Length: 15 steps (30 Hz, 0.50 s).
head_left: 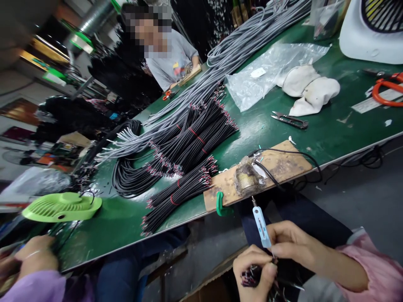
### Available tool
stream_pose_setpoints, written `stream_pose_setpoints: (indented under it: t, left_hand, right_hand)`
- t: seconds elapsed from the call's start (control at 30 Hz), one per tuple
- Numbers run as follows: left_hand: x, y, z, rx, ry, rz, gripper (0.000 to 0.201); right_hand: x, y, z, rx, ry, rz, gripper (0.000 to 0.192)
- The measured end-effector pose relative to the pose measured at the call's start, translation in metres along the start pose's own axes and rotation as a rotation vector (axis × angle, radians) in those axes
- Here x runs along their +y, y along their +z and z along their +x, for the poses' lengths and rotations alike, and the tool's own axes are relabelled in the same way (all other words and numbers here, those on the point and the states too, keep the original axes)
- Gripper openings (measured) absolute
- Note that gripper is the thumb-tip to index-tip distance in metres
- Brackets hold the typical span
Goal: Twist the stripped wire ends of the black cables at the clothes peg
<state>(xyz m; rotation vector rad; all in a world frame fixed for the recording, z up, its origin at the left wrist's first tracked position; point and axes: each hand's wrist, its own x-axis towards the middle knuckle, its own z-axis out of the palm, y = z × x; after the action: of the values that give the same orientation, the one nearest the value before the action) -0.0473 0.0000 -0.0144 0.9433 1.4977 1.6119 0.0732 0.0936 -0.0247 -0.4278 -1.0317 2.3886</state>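
Observation:
In my left hand (256, 268), the fingers are wrapped round a bundle of thin dark wires (250, 277) with reddish and pale ends. My right hand (289, 243) is closed just above it, its fingertips pinched at a single thin wire near the bundle. A slim light-blue tool (261, 226) with a metal tip reaches from my right fingertips to the edge of a wooden board (286, 161); whether my fingers touch it I cannot tell. On that board sits a crusty, burnt-looking pot (247, 178), with a green clamp (220, 204) at the board's edge.
Black cable bundles (189, 147) and long grey cables (226, 63) lie across the green table (258, 130). Snips (289, 121), a white cloth (310, 88), orange scissors (387, 92) and a green fan (63, 207) lie around. A co-worker's hand (37, 253) is at lower left; another person sits opposite.

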Motion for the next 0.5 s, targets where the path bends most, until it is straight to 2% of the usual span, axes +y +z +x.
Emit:
stream_pose_setpoints:
  t: [0.1, 0.2, 0.33, 0.5]
  left_hand:
    - [-0.002, -0.002, 0.001, 0.037, 0.047, 0.034, 0.017]
    - [0.001, -0.004, 0.002, 0.06, 0.122, 0.043, 0.013]
    - [0.009, -0.002, 0.01, 0.069, 0.189, 0.088, 0.012]
    - [0.014, 0.001, 0.018, 0.06, 0.161, 0.151, 0.015]
  right_hand:
    - [-0.02, 0.003, 0.012, 0.198, -0.079, -0.199, 0.043]
    - [-0.04, 0.009, 0.025, 0.241, -0.151, -0.348, 0.054]
    - [-0.043, 0.014, 0.034, 0.153, -0.076, -0.224, 0.056]
    - [-0.032, 0.016, 0.037, 0.163, -0.059, 0.006, 0.052]
